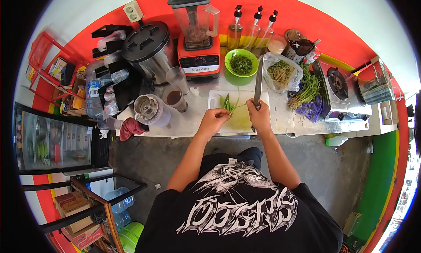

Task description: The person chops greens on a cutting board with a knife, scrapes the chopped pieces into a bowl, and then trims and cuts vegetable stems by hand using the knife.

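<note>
On a white cutting board [262, 120] lie long green leaves [226, 103] with thin stems. My left hand [213, 122] is at the board's left front edge, its fingers pinched together on the stem ends. A large knife [258, 84] points away from me, blade up off the board, its handle wrapped by the fingers of my right hand [260, 117]. Behind the board stands a green bowl [240, 76] of chopped greens [241, 64]. To its right, a plastic bag [297, 72] holds greens with roots, beside a heap of leafy stalks [308, 91].
A red blender [199, 58] and three pump bottles [253, 33] stand at the back. Left are a steel pot with black lid [147, 41], plastic cups [175, 98], a grinder jar [151, 110] and a red cloth [133, 129]. A gas stove [344, 90] is at right.
</note>
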Demonstrator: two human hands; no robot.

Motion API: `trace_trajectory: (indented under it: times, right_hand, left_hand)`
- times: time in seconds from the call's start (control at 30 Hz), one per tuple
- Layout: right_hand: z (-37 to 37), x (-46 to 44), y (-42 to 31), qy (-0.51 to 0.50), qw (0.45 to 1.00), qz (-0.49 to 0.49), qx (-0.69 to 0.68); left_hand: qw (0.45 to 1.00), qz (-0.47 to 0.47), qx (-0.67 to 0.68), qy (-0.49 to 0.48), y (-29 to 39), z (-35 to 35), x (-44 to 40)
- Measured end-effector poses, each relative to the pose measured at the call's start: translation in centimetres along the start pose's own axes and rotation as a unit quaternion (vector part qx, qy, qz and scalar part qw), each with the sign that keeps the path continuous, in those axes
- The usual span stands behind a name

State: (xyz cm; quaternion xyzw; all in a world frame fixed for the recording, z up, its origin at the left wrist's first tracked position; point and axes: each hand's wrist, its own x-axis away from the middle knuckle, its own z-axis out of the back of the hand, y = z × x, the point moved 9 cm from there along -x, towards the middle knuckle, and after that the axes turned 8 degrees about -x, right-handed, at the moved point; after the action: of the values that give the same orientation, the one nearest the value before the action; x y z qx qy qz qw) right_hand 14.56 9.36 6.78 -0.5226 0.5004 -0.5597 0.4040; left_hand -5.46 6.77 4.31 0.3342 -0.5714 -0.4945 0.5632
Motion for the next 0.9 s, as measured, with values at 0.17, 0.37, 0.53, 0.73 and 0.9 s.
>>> trace_trajectory:
  times: [0.17,0.37,0.53,0.73,0.9]
  right_hand:
    - [0.8,-1.0,1.9,0.022,0.999,-0.027,-0.026]
    - [0.1,-2.7,5.0,0.008,0.999,-0.050,-0.007]
    - [-2.2,-3.4,6.8,-0.036,0.996,-0.082,0.015]
    - [0.3,-2.7,6.9,-0.062,0.985,-0.049,0.152]
    - [7.2,-2.9,7.2,-0.087,0.969,-0.027,0.229]
  left_hand:
    - [0.996,0.015,-0.035,0.074,-1.6,2.4,-0.1]
    - [0.980,0.019,-0.094,0.172,-1.0,4.3,0.9]
    - [0.981,0.024,-0.089,0.173,-1.1,3.1,1.5]
    - [0.987,-0.008,-0.062,0.147,-3.1,-0.4,0.8]
    - [0.990,-0.028,-0.120,0.067,-2.5,-3.9,-0.2]
